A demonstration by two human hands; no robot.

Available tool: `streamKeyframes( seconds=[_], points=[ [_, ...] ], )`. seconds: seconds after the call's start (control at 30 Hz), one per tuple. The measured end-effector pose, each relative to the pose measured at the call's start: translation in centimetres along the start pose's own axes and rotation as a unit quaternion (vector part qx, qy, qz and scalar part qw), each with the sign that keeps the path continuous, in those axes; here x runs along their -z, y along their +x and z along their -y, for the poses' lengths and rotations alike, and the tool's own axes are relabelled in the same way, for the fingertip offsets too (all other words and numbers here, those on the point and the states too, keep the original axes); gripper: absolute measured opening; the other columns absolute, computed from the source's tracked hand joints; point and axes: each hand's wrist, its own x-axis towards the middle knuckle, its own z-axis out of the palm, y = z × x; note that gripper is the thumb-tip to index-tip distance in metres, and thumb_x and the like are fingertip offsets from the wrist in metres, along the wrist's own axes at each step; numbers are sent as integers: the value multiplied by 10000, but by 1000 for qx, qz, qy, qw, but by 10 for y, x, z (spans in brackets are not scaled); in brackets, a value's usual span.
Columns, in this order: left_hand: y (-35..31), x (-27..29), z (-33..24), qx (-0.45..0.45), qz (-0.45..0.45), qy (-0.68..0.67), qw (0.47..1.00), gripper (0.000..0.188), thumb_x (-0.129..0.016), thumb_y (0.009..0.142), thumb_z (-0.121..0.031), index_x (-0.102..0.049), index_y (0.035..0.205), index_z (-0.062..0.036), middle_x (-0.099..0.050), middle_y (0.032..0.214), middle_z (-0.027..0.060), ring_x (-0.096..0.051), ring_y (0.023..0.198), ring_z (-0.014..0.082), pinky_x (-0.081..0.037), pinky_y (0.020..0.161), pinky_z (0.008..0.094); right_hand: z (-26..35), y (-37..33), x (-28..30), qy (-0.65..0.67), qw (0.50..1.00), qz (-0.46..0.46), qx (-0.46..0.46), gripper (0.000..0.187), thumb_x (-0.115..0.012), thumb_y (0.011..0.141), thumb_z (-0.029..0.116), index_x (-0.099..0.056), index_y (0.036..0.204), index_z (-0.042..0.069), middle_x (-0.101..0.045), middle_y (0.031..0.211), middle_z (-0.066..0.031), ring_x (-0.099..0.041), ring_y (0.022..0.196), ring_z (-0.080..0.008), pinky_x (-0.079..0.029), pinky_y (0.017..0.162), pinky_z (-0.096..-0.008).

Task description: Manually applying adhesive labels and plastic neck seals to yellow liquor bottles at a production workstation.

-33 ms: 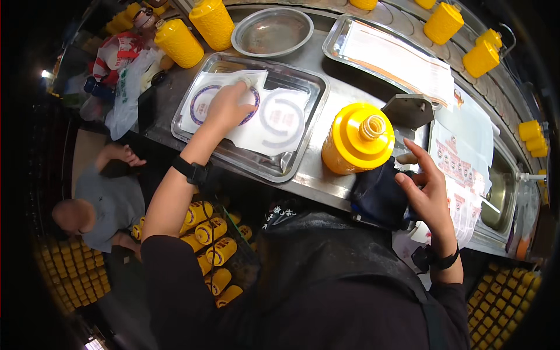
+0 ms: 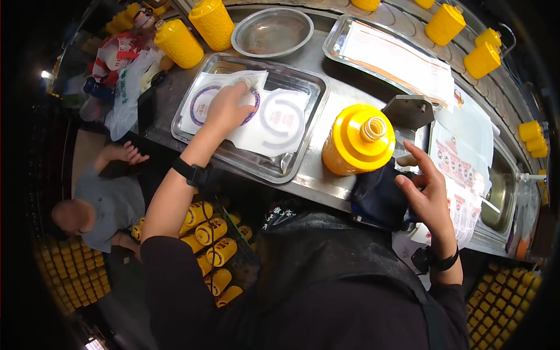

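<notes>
The printed white sheets lie in a metal tray, upper centre-left of the frame. Your left hand is over them, fingers bunched and fingertips down; whether they pinch a sheet, I cannot tell. Right of centre, your right hand is loosely spread and free, just beside the yellow bottle. A steel bowl sits at upper centre.

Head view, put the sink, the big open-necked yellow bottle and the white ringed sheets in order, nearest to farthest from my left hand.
From the left hand:
1. White ringed sheets, directly beneath it.
2. Open-necked yellow bottle, to its right.
3. Sink, at far right, beyond the bottle.
</notes>
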Motion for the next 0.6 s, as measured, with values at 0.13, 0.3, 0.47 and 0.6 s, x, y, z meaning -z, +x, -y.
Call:
streamKeyframes(
  seconds=[0.13, 0.3, 0.47, 0.6],
  points=[
    [0, 0, -2, 6, -2, -10, 1000, 437, -736, 708, -89, -586, 1107, 6, -667, 1041, 177, -638, 1011, 306, -490, 878, 349, 2, 0, -2, -5, 1000, 9, -11, 583, -675, 789, 60, -496, 1343, 90, -638, 1031, -68, -372, 537, -17, -360, 494, -176],
    [-6, 1, -5, 64, -69, 17, 995, 349, -721, 701, -115, -600, 1006, 3, -682, 908, 161, -661, 865, 300, -510, 776, 359, 0, 4, -3, -6, 1000, 2, -5, 566, -674, 795, 55, -506, 1335, 90, -638, 1027, -69, -371, 538, -16, -362, 496, -176],
    [9, -10, -12, 128, -41, -21, 991, 239, -671, 707, -135, -548, 861, -1, -652, 794, 183, -632, 782, 381, -492, 699, 447, 2, 5, -3, -4, 1000, 11, 2, 548, -683, 806, 76, -510, 1326, 83, -642, 998, -71, -463, 624, -65, -400, 527, -202],
    [27, -27, -8, 155, -78, 35, 984, 227, -663, 709, -142, -542, 846, -8, -646, 741, 183, -631, 740, 388, -488, 678, 461, 6, -2, 2, -50, 998, 36, 11, 572, -702, 807, 162, -495, 1334, 80, -650, 1014, -102, -471, 602, -126, -416, 545, -239]
  ],
)
